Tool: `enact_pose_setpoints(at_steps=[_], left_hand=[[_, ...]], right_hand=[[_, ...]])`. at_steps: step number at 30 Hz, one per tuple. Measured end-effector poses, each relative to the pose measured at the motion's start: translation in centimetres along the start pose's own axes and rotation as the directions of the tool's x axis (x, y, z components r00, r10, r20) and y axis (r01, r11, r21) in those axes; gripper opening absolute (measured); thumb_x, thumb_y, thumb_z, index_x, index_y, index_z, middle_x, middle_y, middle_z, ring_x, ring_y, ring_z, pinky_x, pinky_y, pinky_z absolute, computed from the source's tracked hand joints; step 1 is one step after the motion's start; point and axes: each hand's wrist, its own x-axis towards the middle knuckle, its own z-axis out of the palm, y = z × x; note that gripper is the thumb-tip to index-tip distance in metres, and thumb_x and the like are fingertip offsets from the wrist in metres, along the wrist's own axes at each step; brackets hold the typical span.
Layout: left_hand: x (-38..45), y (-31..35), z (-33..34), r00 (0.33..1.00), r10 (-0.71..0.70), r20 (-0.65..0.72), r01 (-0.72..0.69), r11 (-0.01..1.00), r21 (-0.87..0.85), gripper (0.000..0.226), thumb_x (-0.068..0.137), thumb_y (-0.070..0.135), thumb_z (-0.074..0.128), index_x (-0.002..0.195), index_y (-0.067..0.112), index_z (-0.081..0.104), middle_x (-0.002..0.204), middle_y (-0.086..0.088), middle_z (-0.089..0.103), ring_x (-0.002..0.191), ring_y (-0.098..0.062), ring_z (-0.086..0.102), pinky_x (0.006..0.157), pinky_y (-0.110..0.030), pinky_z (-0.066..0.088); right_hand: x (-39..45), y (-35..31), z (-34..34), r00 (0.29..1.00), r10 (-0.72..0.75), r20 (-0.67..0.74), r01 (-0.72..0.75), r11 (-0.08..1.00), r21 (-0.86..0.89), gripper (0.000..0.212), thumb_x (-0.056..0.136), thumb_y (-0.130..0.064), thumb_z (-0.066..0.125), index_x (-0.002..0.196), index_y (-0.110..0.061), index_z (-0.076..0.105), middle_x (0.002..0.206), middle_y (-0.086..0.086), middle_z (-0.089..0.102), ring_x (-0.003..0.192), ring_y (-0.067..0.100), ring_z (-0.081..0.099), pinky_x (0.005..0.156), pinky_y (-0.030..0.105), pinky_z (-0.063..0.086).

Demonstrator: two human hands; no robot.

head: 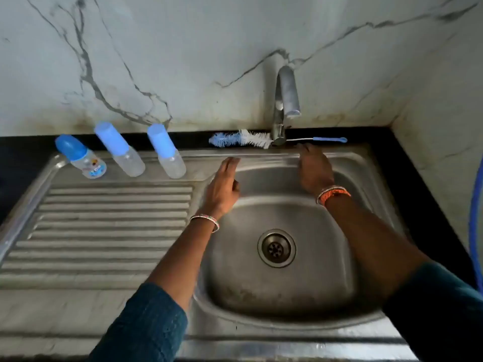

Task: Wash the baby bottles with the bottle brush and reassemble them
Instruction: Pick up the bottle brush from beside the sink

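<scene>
Both arms reach forward over the steel sink (360,163), each sleeved in dark teal to the forearm. The left hand (222,189) stretches out over the sink's left rim, fingers straight and together, thumb tucked beside the palm, grasping nothing; a thin bangle (206,220) circles that wrist. The right hand (313,168) extends over the sink's back rim, fingers loosely straight and pointing toward the brush handle, also holding nothing; whether the fingertips touch the rim or the handle cannot be told. An orange wristband (333,193) sits on the right wrist. Count of things: 3 baby bottles, 1 bottle brush, 1 tap, 1 drain. The 3 bottles stand in a row left of the sink bowl, at the back of the ribbed draining board (104,226): the printed bottle (82,156) with a darker blue domed cap farthest from the bowl, the middle clear bottle (120,148) with a pale blue cap, and the near clear bottle (167,151), also pale blue capped, closest to the bowl. All 3 are capped and assembled. The bottle brush (243,138) lies flat on the black counter strip just behind the sink's back rim, bristles to the left, its wire passing behind the base of the tap (286,92) and its blue handle ending to the right. The drain (276,248) sits in the middle of the sink bowl.
</scene>
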Motion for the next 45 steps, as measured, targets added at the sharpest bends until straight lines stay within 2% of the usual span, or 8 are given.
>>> enact_pose_setpoints(at_steps=[5,9,19,25,34,37,41,45], left_hand=[[4.6,-2.1,-1.0,0.982,-0.083,-0.169,0.060,0.989,-0.134,0.059,0.072,-0.014,0.041,0.128,0.002,0.051,0.133,-0.017,0.047,0.112,-0.032,0.055,0.090,-0.037,0.049],[5.1,-2.1,-1.2,0.983,-0.049,-0.178,0.029,0.993,-0.112,0.055,0.072,-0.015,0.040,0.122,0.003,0.055,0.130,-0.013,0.049,0.106,-0.030,0.059,0.084,-0.038,0.052],[-0.6,1.6,0.6,0.989,-0.124,-0.079,0.107,0.977,-0.185,0.048,0.074,-0.008,0.044,0.114,0.012,0.061,0.117,-0.005,0.061,0.102,-0.024,0.062,0.086,-0.037,0.051],[-1.5,7.5,3.5,0.998,-0.061,-0.002,0.056,0.935,-0.350,0.039,0.080,-0.008,0.047,0.110,0.010,0.064,0.111,-0.004,0.067,0.104,-0.017,0.062,0.091,-0.024,0.046],[-1.7,15.1,6.9,0.989,0.122,0.083,-0.065,0.863,-0.501,0.036,0.080,-0.009,0.046,0.103,0.011,0.067,0.106,-0.001,0.067,0.100,-0.013,0.061,0.088,-0.015,0.043],[-1.9,15.9,6.9,0.983,0.164,0.083,-0.104,0.867,-0.488,0.036,0.080,-0.008,0.047,0.101,0.012,0.068,0.104,0.001,0.067,0.096,-0.009,0.061,0.083,-0.004,0.040],[-2.5,15.6,6.6,0.982,0.159,0.097,-0.091,0.864,-0.496,0.035,0.081,-0.009,0.046,0.099,0.012,0.068,0.102,0.001,0.067,0.095,-0.010,0.060,0.084,-0.014,0.043],[-3.1,14.7,5.8,0.989,0.125,0.079,-0.068,0.858,-0.509,0.035,0.081,-0.009,0.046,0.098,0.013,0.067,0.102,0.002,0.067,0.095,-0.009,0.060,0.084,-0.019,0.047]], right_hand=[[6.4,0.7,1.1,0.986,-0.075,0.152,0.095,0.987,-0.129,0.064,0.080,-0.012,0.069,0.139,-0.008,0.044,0.143,0.017,0.041,0.134,0.033,0.036,0.112,0.048,0.023],[6.2,0.3,1.1,0.987,-0.115,0.110,0.138,0.963,-0.233,0.035,0.085,-0.012,0.062,0.120,-0.009,0.058,0.119,0.014,0.057,0.113,0.035,0.050,0.093,0.043,0.037],[-7.0,1.5,0.7,0.960,0.125,-0.252,-0.060,0.966,0.250,0.021,0.071,0.011,0.058,0.082,-0.001,0.070,0.078,0.019,0.061,0.075,0.040,0.057,0.065,0.040,0.045],[-15.4,5.4,-3.5,0.812,0.421,-0.405,-0.268,0.884,0.383,0.024,0.075,0.011,0.055,0.085,-0.002,0.072,0.080,0.016,0.064,0.078,0.036,0.058,0.071,0.035,0.044],[-20.2,11.5,-4.3,0.418,0.795,-0.439,-0.600,0.604,0.524,0.021,0.086,-0.004,0.050,0.095,-0.002,0.069,0.101,0.021,0.063,0.106,0.041,0.053,0.095,0.044,0.040],[-20.7,12.6,-3.7,0.406,0.820,-0.403,-0.742,0.553,0.378,0.020,0.091,-0.006,0.049,0.098,-0.001,0.067,0.103,0.022,0.060,0.107,0.041,0.047,0.091,0.046,0.030],[-20.9,12.5,-3.5,0.397,0.857,-0.329,-0.846,0.480,0.230,0.023,0.092,-0.014,0.050,0.109,-0.005,0.063,0.112,0.019,0.054,0.112,0.038,0.043,0.094,0.047,0.025],[-20.7,10.3,-3.9,0.442,0.801,-0.403,-0.823,0.541,0.172,0.034,0.087,-0.014,0.054,0.119,-0.002,0.055,0.117,0.021,0.050,0.115,0.040,0.043,0.100,0.054,0.025]])
